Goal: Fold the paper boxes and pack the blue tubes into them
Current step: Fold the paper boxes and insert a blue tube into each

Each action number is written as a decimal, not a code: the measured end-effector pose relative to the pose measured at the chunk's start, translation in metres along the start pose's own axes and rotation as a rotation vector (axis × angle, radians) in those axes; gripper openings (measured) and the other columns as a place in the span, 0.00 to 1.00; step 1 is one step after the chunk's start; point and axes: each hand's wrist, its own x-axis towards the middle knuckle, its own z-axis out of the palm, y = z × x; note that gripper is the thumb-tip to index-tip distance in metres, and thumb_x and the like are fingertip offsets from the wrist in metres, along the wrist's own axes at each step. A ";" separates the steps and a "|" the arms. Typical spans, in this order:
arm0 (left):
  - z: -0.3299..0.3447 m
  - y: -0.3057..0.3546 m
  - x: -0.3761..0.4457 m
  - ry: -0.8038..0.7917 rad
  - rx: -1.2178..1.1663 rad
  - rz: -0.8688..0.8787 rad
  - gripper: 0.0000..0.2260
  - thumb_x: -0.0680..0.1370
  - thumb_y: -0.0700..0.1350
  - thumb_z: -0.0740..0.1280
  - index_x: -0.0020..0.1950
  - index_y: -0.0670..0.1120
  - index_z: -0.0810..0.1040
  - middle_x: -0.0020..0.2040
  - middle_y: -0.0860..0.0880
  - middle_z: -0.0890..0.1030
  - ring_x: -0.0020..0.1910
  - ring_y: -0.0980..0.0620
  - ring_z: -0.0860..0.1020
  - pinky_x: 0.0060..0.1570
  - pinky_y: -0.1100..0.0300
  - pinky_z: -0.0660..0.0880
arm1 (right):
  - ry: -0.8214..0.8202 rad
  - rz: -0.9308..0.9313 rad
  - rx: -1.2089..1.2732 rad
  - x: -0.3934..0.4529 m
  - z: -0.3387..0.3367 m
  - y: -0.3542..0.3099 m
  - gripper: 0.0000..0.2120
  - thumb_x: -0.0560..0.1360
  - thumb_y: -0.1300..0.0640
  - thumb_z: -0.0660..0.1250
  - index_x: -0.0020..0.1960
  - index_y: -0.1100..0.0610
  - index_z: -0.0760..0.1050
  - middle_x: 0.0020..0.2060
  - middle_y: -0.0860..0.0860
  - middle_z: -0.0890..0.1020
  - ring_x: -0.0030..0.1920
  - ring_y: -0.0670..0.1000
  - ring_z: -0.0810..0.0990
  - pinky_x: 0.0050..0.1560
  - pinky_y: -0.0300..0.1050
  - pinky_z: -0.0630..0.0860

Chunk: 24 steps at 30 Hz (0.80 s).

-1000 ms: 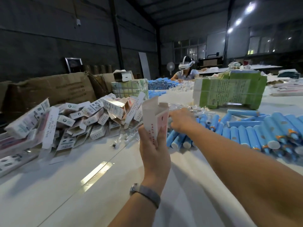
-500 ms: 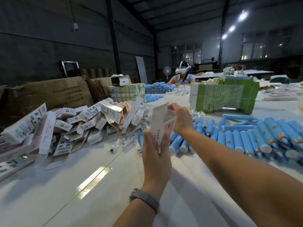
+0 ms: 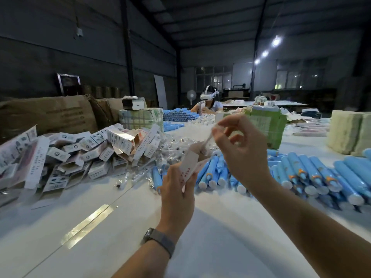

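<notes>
- The left hand (image 3: 177,189) holds one small paper box (image 3: 190,164) upright above the worktop (image 3: 210,237), fingers curled round its lower part, its top end open and pointing up and away.
- The right hand (image 3: 244,151) is raised just above and to the right of the box; its thumb and forefinger pinch something thin and pale, blurred, that runs down toward the box mouth. I cannot tell whether it is a flap of the box or a small clear item.
- So both grips are closed: the left on the box, the right on that thin piece.
- The blue tubes (image 3: 313,173) lie in a loose row on the worktop to the right and behind the hands, a large number not yet packed.
- Whether a tube is already inside the held box cannot be seen.
- To the left sits a heap of printed boxes (image 3: 80,151); whether those are filled or only folded cannot be told.
- Clear plastic wrappers (image 3: 170,151) lie between that heap and the tubes.
- Judged from this, the task is mid-run: one box is in hand at its open end, and plenty of tubes remain.
- At the far end another person (image 3: 208,101) in a headset works beside more blue tubes.
</notes>
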 end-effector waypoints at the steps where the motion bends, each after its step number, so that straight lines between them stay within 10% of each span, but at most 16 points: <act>1: 0.000 0.000 -0.001 -0.010 0.005 0.008 0.08 0.81 0.52 0.63 0.48 0.60 0.63 0.47 0.50 0.75 0.45 0.42 0.74 0.45 0.37 0.73 | -0.035 -0.032 -0.060 -0.003 0.000 0.002 0.05 0.74 0.59 0.71 0.46 0.51 0.76 0.37 0.37 0.78 0.36 0.42 0.76 0.33 0.43 0.75; 11: 0.002 0.010 -0.003 -0.022 -0.098 0.002 0.11 0.81 0.46 0.67 0.52 0.60 0.66 0.48 0.48 0.77 0.46 0.45 0.77 0.43 0.47 0.75 | -0.262 -0.193 -0.421 -0.019 -0.006 0.017 0.04 0.76 0.56 0.71 0.46 0.57 0.81 0.47 0.49 0.81 0.48 0.53 0.77 0.43 0.50 0.76; 18: 0.005 0.014 -0.006 -0.135 -0.276 -0.019 0.14 0.80 0.47 0.68 0.47 0.65 0.67 0.39 0.56 0.76 0.35 0.51 0.74 0.35 0.53 0.70 | -0.503 -0.077 -0.438 -0.024 -0.016 0.012 0.21 0.78 0.40 0.53 0.54 0.47 0.82 0.56 0.48 0.76 0.56 0.51 0.73 0.47 0.51 0.75; 24: 0.004 0.021 -0.007 -0.197 -0.419 -0.016 0.11 0.78 0.58 0.61 0.60 0.63 0.66 0.51 0.62 0.79 0.51 0.58 0.80 0.48 0.59 0.79 | -0.464 -0.009 -0.101 -0.024 -0.013 0.014 0.10 0.76 0.61 0.65 0.56 0.56 0.79 0.52 0.48 0.79 0.50 0.49 0.78 0.47 0.49 0.78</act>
